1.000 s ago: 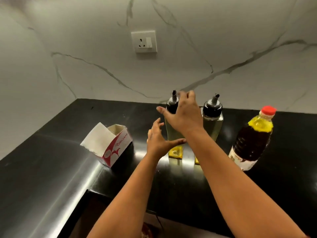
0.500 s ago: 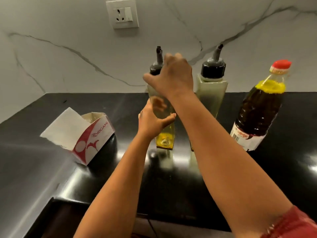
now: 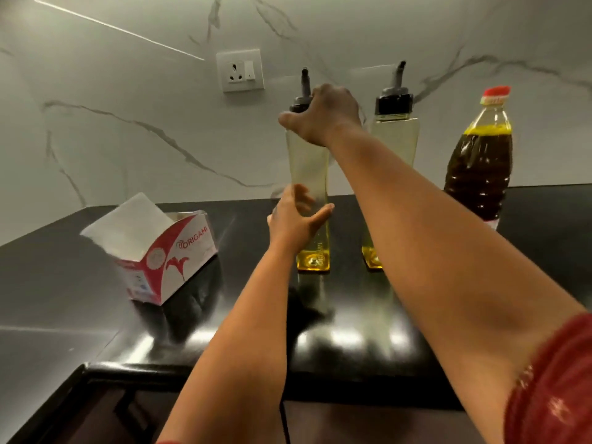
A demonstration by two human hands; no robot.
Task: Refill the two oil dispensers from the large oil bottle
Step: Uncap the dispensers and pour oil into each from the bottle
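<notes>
The table point(image 3: 544, 267) was glossy black, the wall point(image 3: 128, 123) white with grey veins, the tissue box point(image 3: 169, 254) red-and-white.

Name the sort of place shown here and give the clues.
Most likely a home kitchen: a black countertop against a marble-look wall with a socket, two oil dispensers and a large oil bottle standing on it.
</notes>
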